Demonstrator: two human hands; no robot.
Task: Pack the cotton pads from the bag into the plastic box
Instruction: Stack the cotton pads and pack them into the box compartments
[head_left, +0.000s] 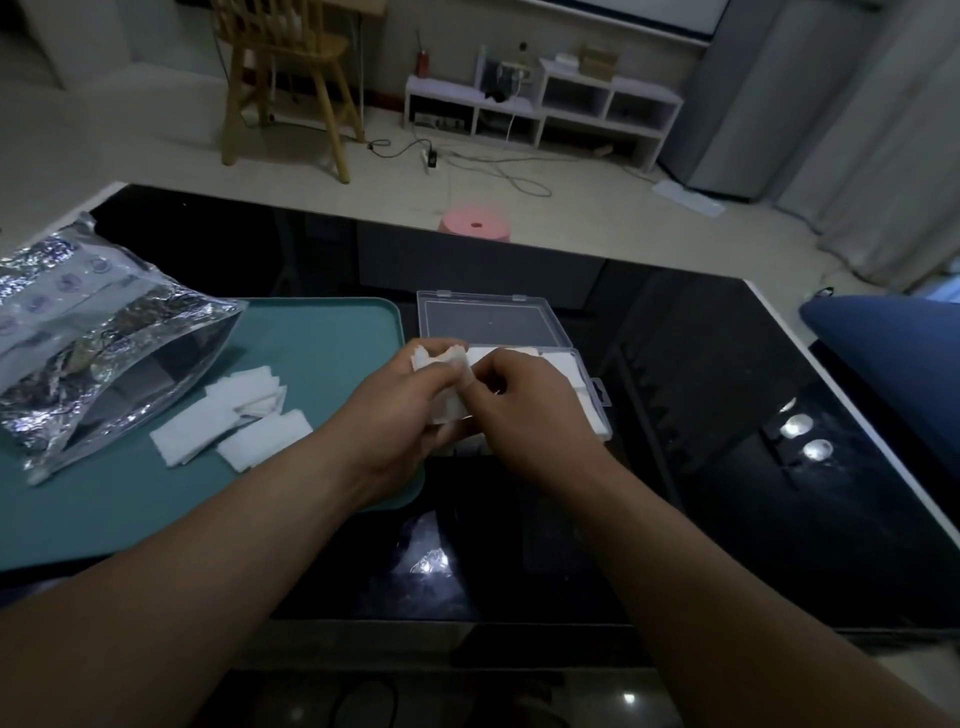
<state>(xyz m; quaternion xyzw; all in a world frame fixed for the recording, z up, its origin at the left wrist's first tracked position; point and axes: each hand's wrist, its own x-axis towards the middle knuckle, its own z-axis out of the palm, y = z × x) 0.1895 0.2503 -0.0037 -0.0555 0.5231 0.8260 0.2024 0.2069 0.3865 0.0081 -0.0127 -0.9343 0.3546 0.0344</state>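
A clear plastic box (587, 410) lies open on the dark table, its lid (488, 322) folded back, with white pads inside along its right side. Over the box's left part, my left hand (400, 410) grips a small stack of white cotton pads (441, 358). My right hand (524, 400) pinches the same stack from the right. Several loose cotton pads (234, 421) lie on the teal tray (322, 332). The silvery foil bag (88, 343) lies on its side at the tray's left end, its mouth facing the pads.
The glossy black table (727, 415) reaches to a white edge on the right. Past its far edge stand a pink stool (475, 224), a wooden chair (291, 78) and a low white shelf (545, 109). A blue cushion (893, 353) sits at the right.
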